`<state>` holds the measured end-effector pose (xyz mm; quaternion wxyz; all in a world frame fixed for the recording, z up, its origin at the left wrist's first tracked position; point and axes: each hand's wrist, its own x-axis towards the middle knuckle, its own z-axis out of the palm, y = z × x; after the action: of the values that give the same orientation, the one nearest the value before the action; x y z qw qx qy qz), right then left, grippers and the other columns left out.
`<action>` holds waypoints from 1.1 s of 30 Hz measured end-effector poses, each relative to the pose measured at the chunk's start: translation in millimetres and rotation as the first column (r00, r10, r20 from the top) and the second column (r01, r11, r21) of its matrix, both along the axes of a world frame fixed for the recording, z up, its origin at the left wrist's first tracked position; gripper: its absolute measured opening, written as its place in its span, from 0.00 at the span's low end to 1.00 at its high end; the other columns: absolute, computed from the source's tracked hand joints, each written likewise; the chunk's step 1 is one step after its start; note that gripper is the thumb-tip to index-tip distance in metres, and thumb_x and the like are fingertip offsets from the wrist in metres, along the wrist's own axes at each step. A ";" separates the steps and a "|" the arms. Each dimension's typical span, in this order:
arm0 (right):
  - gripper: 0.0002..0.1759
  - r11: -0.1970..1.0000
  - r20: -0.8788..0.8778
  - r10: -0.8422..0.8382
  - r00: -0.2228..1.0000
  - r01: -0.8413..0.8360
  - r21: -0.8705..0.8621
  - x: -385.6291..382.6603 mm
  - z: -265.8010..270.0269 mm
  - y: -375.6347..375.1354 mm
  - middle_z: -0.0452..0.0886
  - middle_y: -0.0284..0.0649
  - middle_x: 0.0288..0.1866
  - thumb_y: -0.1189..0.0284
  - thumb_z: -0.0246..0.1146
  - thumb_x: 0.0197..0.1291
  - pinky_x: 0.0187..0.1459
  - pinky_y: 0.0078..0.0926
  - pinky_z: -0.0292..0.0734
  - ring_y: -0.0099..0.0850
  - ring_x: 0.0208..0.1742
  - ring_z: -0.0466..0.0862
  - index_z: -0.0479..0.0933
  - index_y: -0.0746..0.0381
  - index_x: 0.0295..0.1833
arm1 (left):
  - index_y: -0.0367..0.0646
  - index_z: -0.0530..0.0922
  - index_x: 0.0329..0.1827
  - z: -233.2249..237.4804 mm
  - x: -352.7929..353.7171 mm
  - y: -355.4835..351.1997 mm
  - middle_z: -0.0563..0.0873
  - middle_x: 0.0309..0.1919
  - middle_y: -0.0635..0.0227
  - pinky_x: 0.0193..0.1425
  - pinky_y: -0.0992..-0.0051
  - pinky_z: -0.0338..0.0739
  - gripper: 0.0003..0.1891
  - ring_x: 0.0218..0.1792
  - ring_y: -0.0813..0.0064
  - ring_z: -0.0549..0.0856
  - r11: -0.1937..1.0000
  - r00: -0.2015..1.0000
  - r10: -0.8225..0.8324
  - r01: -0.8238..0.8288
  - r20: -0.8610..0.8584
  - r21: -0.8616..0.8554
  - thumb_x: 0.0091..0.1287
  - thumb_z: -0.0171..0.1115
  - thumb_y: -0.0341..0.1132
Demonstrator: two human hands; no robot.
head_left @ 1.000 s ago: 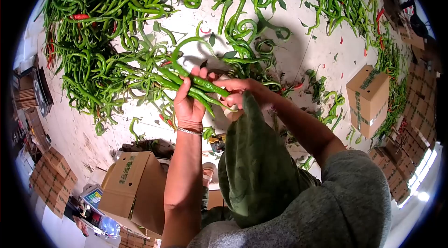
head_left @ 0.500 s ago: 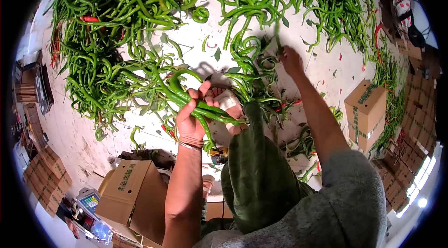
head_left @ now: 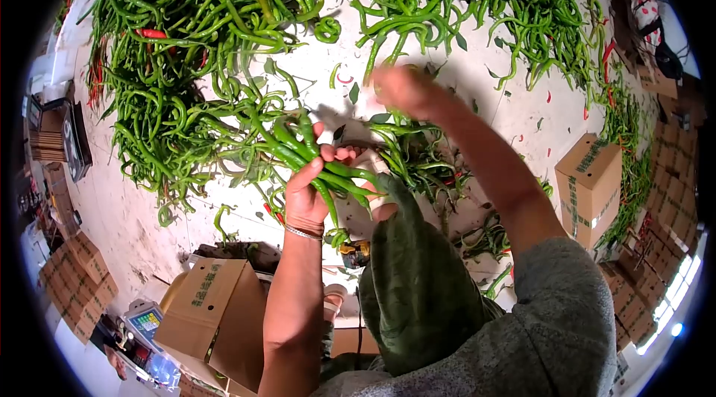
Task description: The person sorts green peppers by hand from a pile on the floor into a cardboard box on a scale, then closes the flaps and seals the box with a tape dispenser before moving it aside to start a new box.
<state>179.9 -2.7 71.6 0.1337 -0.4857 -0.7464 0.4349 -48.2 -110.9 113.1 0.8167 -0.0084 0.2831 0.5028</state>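
Observation:
My left hand [head_left: 306, 192] is closed around a bunch of long green chili peppers [head_left: 289, 149], its thumb lying across them. Their tips point out on both sides of the palm, above my green trousers and near a sandalled foot [head_left: 379, 163]. My right hand [head_left: 406, 92] is over the white floor, close to the peppers lying in the middle. Motion smears its fingers, so what they hold, if anything, cannot be made out. Beneath and right of my left hand lies a small heap of chili peppers [head_left: 403, 151] with leaves.
A large pile of green chili peppers [head_left: 149, 76], with some red ones, curves along the back and left. Cardboard boxes stand at right [head_left: 589, 180] and lower left [head_left: 205, 300], beside a scale [head_left: 145, 319]. Another person is partly visible at the upper right.
My right hand has swung left from beyond the middle peppers toward my left hand. The bunch in my left hand has shifted slightly, and the view has tilted a little.

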 end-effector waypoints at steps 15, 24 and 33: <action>0.23 0.911 0.560 -0.320 0.764 0.084 0.405 61.9 -50.2 85.5 0.55 0.46 0.69 0.78 0.62 0.47 0.56 0.36 0.73 0.43 0.62 0.69 0.75 0.52 0.52 | 0.47 0.69 0.61 -3.0 -14.7 -30.0 0.78 0.36 0.70 0.65 0.53 0.63 0.23 0.45 0.67 0.78 0.980 0.983 0.186 -0.185 0.004 -0.068 0.61 0.60 0.33; 0.22 0.879 0.261 -0.386 0.885 0.268 0.394 77.0 -48.4 60.0 0.67 0.44 0.59 0.71 0.62 0.45 0.53 0.37 0.71 0.44 0.56 0.74 0.76 0.55 0.51 | 0.48 0.68 0.62 -2.0 -24.1 -37.4 0.78 0.36 0.71 0.66 0.52 0.61 0.23 0.46 0.68 0.79 0.970 0.971 0.238 -0.239 -0.011 -0.053 0.63 0.59 0.34; 0.19 0.830 -0.221 -0.468 0.856 0.511 0.224 76.1 38.6 44.4 0.78 0.40 0.41 0.67 0.66 0.48 0.48 0.25 0.70 0.32 0.43 0.78 0.78 0.62 0.47 | 0.50 0.68 0.62 42.5 -45.4 -61.9 0.78 0.35 0.74 0.65 0.54 0.62 0.23 0.44 0.71 0.79 0.944 0.936 0.331 -0.329 -0.117 0.031 0.63 0.59 0.35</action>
<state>256.0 41.8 110.2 0.3650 -0.6020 -0.6365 0.3151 -93.7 -172.8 155.7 0.7022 -0.0210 0.3237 0.6338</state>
